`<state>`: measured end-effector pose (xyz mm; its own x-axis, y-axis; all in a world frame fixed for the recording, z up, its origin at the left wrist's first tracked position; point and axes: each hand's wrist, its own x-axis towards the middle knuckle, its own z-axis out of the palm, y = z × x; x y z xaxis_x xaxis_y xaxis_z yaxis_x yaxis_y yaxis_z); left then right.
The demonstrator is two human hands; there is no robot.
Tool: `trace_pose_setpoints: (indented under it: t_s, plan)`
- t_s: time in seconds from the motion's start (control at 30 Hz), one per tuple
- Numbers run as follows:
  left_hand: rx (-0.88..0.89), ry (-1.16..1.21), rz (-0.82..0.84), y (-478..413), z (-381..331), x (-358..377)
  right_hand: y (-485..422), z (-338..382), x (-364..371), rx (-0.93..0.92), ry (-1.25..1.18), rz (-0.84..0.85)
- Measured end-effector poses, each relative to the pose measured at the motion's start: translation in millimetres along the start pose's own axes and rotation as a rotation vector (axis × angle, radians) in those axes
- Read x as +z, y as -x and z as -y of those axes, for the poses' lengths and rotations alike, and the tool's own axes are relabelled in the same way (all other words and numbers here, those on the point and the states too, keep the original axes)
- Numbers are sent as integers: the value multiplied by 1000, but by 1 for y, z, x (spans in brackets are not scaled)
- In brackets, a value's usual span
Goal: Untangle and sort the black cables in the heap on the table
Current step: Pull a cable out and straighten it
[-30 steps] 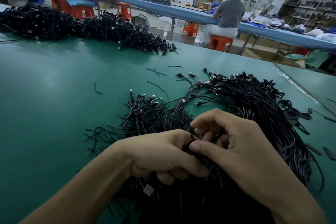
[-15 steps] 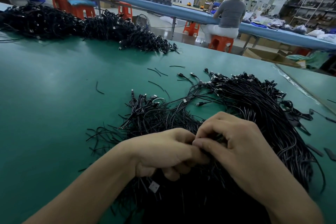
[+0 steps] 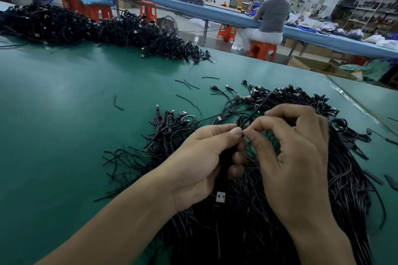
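Observation:
A heap of black cables (image 3: 336, 157) with small plug ends covers the near right of the green table (image 3: 64, 114). My left hand (image 3: 200, 163) grips a bundle of black cables (image 3: 226, 170) above the heap; a silver USB plug (image 3: 220, 197) hangs below its palm. My right hand (image 3: 297, 157) pinches a thin black cable (image 3: 245, 121) between thumb and forefinger, right beside the left thumb tip. That cable runs up and away toward the heap's far side. The cables under both hands are hidden.
A long pile of black cables (image 3: 97, 30) lies along the table's far left edge. Short loose wire pieces (image 3: 185, 99) are scattered mid-table. Beyond, a person (image 3: 271, 19) sits on an orange stool (image 3: 261, 49) at a blue bench. Cardboard boxes (image 3: 318, 66) stand off the far right edge.
Both hands have lifted off the heap and moved away from me. My right hand's fingers now pinch a single cable pulled up from the bundle in my left hand.

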<state>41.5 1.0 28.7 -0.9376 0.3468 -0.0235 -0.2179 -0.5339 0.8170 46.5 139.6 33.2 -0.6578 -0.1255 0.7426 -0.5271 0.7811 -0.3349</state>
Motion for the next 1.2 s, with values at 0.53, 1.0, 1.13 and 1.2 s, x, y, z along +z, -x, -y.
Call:
trace_pose_setpoints:
  t_s: [0.53, 1.0, 1.13, 1.2]
  plan:
    - [719, -918, -206, -3, 3, -16, -5, 4, 5, 645, -1012, 191]
    - [630, -695, -120, -2, 6, -15, -4, 6, 3, 586, -998, 183]
    - [613, -737, -141, -7, 4, -22, -5, 7, 1, 550, -967, 149]
    - [603, -737, -202, -8, 3, -24, -6, 8, 0, 514, -914, 137]
